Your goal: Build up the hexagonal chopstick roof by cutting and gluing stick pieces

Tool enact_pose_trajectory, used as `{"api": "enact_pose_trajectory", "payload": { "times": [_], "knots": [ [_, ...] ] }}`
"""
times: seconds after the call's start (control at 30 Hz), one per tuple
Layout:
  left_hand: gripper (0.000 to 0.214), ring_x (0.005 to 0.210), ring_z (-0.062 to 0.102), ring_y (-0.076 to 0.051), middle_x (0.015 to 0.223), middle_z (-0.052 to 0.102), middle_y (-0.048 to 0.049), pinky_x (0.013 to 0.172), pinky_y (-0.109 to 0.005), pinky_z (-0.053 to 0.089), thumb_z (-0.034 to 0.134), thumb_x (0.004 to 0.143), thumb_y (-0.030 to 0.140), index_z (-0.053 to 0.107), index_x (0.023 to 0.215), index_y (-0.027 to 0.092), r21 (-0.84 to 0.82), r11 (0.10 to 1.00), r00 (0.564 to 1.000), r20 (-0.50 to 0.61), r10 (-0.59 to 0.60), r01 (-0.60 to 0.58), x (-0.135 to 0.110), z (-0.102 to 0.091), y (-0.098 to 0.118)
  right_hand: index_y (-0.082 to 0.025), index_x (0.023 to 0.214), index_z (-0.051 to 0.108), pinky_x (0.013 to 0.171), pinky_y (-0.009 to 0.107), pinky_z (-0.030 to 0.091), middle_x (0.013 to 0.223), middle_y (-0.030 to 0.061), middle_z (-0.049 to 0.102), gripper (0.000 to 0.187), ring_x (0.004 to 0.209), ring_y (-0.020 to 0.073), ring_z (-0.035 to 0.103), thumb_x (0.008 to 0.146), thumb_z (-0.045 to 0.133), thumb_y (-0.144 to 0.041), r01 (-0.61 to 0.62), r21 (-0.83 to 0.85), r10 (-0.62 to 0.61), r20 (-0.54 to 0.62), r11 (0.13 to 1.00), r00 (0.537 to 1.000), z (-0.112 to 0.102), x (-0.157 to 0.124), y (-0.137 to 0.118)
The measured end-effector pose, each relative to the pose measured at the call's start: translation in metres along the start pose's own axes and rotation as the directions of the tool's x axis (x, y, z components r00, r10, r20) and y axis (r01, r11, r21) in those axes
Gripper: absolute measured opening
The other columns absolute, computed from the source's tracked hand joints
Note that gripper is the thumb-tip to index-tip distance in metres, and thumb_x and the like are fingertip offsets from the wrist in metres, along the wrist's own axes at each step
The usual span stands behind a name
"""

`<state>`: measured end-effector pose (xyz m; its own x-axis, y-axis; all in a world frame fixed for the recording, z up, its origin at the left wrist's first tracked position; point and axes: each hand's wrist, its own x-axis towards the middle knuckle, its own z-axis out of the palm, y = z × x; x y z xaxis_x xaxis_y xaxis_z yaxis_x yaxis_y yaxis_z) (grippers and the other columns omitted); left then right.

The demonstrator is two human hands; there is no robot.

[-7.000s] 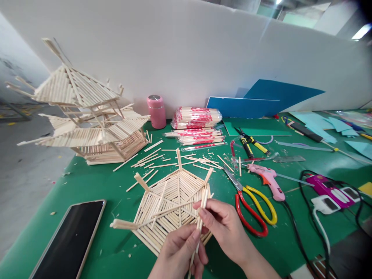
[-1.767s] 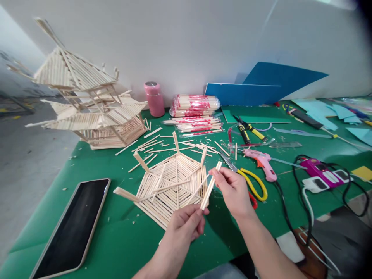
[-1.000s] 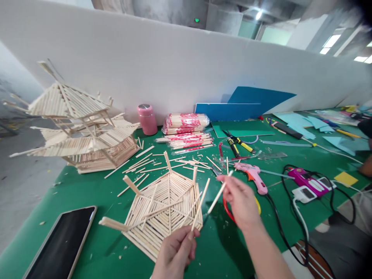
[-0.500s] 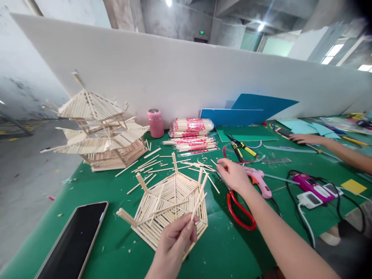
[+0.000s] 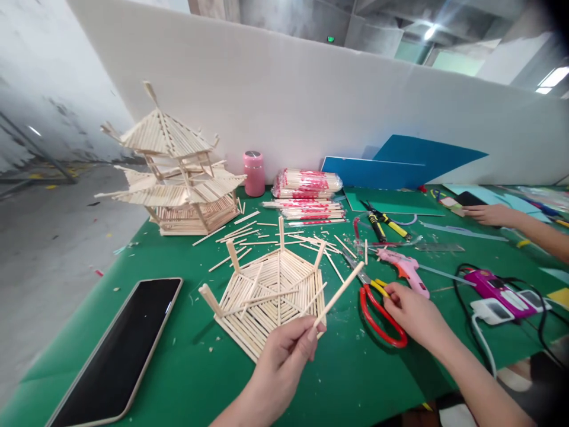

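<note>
My left hand (image 5: 287, 354) pinches the lower end of a wooden stick (image 5: 338, 295) that slants up to the right, just in front of a flat hexagonal panel of glued sticks (image 5: 271, 291) on the green mat. My right hand (image 5: 411, 314) rests on the handles of the red and yellow scissors (image 5: 376, 296), fingers curled over the yellow loop. The scissors lie on the mat with the blades pointing away from me.
A stick-built pagoda model (image 5: 175, 178) stands far left. A phone (image 5: 118, 347) lies near left. Loose sticks, chopstick packs (image 5: 306, 184), a pink cup (image 5: 253, 172), pliers (image 5: 384, 220), a pink glue gun (image 5: 404, 270) and a power strip (image 5: 502, 296) are spread about. Another person's hand (image 5: 491, 214) reaches in at right.
My hands split the sticks apart. The right hand put its stick down among the loose ones, then came back onto the scissors. The left hand keeps one stick. Another person's arm appeared at right.
</note>
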<state>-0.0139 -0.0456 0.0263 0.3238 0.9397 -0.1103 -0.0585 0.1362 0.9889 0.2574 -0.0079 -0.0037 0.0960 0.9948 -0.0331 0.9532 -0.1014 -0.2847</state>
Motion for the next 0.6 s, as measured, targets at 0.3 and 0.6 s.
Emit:
{"api": "enact_pose_trajectory", "payload": {
  "times": [0.3,0.6],
  "knots": [
    [0.025,0.051,0.033,-0.009,0.052,0.039,0.0037,0.049,-0.022,0.025,0.052,0.078,0.036,0.061,0.08,0.013,-0.161,0.985,0.992,-0.105,-0.076,0.058,0.005,-0.002,-0.002,-0.021,0.109,0.053,0.08,0.028,0.049,0.119,0.0089,0.056,0.04,0.106,0.0256,0.053,0.078,0.044,-0.043,-0.211,0.748,0.202,0.105,0.629,0.974,-0.002,-0.073,0.022],
    [0.027,0.047,0.03,-0.006,0.051,0.047,0.0021,0.048,-0.02,0.023,0.054,0.075,0.039,0.06,0.071,0.012,-0.248,0.961,0.978,-0.136,-0.16,0.123,0.015,0.0,0.004,-0.024,0.12,0.039,0.071,0.024,0.052,0.098,0.0079,0.064,0.059,0.084,0.0211,0.064,0.065,0.059,-0.022,-0.122,0.61,-0.072,0.284,0.783,0.956,0.004,-0.09,-0.03]
  ]
}}
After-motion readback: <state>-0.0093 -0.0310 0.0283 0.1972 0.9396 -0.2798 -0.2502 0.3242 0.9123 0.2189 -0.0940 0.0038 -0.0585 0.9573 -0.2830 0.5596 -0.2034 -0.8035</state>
